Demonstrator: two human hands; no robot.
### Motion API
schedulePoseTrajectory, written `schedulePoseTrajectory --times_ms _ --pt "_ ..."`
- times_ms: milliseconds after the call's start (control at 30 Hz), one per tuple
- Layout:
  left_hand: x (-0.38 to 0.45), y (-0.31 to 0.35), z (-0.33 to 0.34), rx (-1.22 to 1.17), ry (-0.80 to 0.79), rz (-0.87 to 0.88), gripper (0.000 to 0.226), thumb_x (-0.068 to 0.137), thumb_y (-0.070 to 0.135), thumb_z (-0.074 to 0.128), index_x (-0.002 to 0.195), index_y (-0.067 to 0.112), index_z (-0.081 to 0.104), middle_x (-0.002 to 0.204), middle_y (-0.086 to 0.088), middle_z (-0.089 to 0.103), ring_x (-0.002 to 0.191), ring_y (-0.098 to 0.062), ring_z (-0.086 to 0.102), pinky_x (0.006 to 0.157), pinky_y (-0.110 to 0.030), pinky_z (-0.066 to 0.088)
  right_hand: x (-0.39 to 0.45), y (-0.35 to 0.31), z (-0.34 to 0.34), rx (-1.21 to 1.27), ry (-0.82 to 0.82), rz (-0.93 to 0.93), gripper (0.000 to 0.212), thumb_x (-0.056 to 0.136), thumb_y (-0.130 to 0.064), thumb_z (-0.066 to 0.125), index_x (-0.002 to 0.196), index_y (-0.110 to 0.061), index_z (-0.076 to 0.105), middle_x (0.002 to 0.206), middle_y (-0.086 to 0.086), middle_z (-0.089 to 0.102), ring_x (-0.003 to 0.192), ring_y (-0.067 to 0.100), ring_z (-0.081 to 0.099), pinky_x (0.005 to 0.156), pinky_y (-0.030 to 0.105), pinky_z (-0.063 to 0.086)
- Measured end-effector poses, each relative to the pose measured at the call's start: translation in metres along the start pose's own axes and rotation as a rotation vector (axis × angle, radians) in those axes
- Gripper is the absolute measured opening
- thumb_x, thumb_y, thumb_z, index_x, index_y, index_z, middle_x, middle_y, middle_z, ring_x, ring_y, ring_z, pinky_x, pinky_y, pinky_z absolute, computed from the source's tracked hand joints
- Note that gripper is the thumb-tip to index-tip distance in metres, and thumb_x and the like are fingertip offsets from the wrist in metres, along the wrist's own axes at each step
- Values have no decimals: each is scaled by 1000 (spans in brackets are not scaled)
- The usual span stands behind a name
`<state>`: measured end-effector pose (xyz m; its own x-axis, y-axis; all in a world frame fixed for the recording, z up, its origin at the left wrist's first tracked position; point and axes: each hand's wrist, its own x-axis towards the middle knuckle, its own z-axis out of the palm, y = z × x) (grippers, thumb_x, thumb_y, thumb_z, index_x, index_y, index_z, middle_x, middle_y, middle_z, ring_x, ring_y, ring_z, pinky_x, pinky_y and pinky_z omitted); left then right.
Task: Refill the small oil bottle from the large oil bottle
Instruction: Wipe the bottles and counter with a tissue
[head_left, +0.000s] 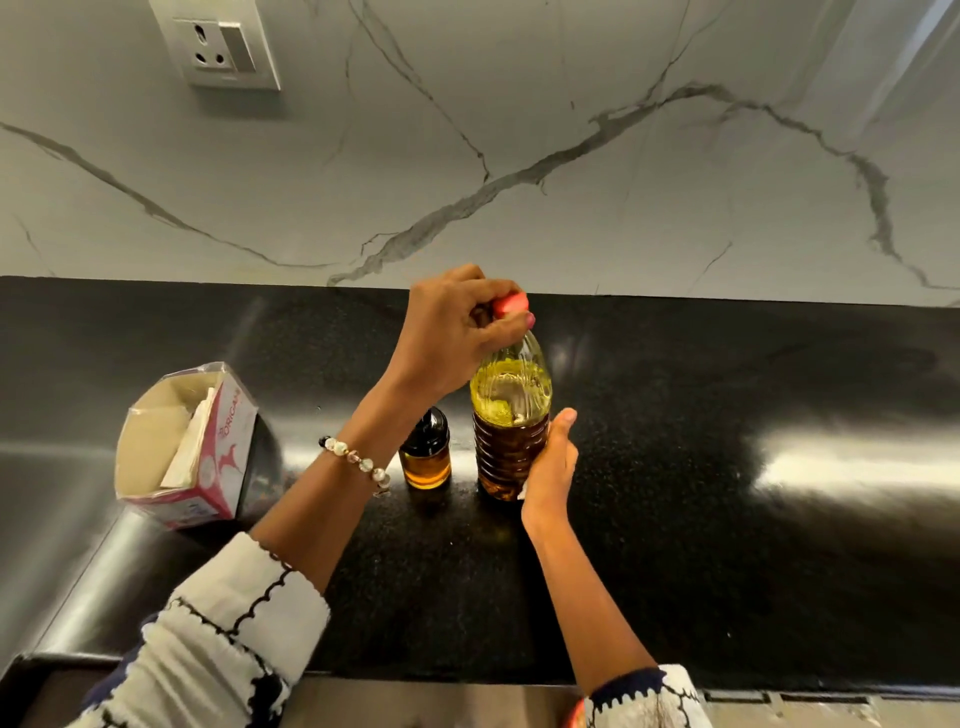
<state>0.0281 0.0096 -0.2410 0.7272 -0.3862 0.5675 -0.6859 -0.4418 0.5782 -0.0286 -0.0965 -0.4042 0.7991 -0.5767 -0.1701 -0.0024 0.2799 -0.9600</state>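
Large oil bottle (510, 415) stands upright on the black counter (675, 467), long axis vertical, neck pointing up toward the marble wall (519, 156). It is clear ribbed plastic, filled with yellow-gold oil nearly up to its shoulder. Left hand (457, 332) is on top, fingers curled tight around the red cap (511, 304), thumb pressing from the near side. Right hand (550, 467) braces the bottle's lower body from the right, thumb straight and pointing up along the plastic; the other fingers are hidden behind the bottle, so I cannot tell how they lie. Small oil bottle (426, 449) sits just beside it on the left, also upright, black cap on, amber oil low in the glass. Further left, an open carton (208, 457) holds paper sheets.
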Motion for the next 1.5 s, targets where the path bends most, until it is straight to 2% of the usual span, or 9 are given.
schedulePoseTrajectory --times_ms 200,400,500,667,900,1033,1200,1400,1500 --pt "1 10 5 -33 1 22 33 81 21 73 108 3 71 82 0 58 65 2 46 60 -8 39 -2 -82 20 28 -69 -163 68 99 -54 17 97 -14 72 85 -4 74 84 3 70 66 8 49" --pt "0 14 7 -14 -17 33 34 83 23 71 109 3 70 80 -1 56 64 1 45 60 -7 39 1 -106 22 -39 -296 -370 72 89 -58 18 79 -6 66 71 14 64 70 21 63 72 34 55" --pt "1 12 4 -27 -60 33 34 83 22 71 111 3 70 82 -3 57 63 0 45 58 -9 39 10 -79 8 -52 -263 -216 70 92 -57 14 76 -20 71 71 -6 72 74 6 69 72 16 53" --pt "1 11 0 -28 -116 45 32 83 21 70 112 6 70 84 -3 58 64 -2 46 59 -8 38 10 -17 -9 -30 -208 100 67 93 -65 28 96 -16 74 95 10 74 102 22 67 95 43 50" --pt "-6 17 -5 29 -130 43 36 82 25 68 113 8 70 88 -5 64 72 -7 52 63 -9 42 16 -11 -28 349 165 388 26 100 -20 46 99 -2 65 71 7 65 63 18 58 62 34 48" --pt "-14 24 -6 105 -13 -30 37 82 31 72 111 8 70 90 -7 66 69 -2 50 63 -4 38 28 -36 -46 528 -19 451 36 97 -46 39 100 -17 60 85 2 67 70 16 55 66 31 40" --pt "-20 34 0 304 107 -168 59 73 65 62 76 7 69 65 -4 64 59 -15 56 57 -21 39 20 -64 -57 561 -215 440 22 98 -11 32 114 -15 48 122 12 65 116 27 58 101 44 39" --pt "-5 47 9 393 19 -224 48 85 48 64 74 2 61 64 -8 57 60 -23 55 54 -28 40 16 -78 -59 1 -159 243 21 101 -21 44 93 -10 60 98 13 70 90 24 65 79 37 49" --pt "5 40 3 334 -108 -108 43 83 44 67 77 2 67 67 -12 64 64 -26 60 62 -38 52 21 -78 -62 -327 -125 60 21 95 -26 55 84 -20 72 93 6 72 96 21 65 92 42 48"
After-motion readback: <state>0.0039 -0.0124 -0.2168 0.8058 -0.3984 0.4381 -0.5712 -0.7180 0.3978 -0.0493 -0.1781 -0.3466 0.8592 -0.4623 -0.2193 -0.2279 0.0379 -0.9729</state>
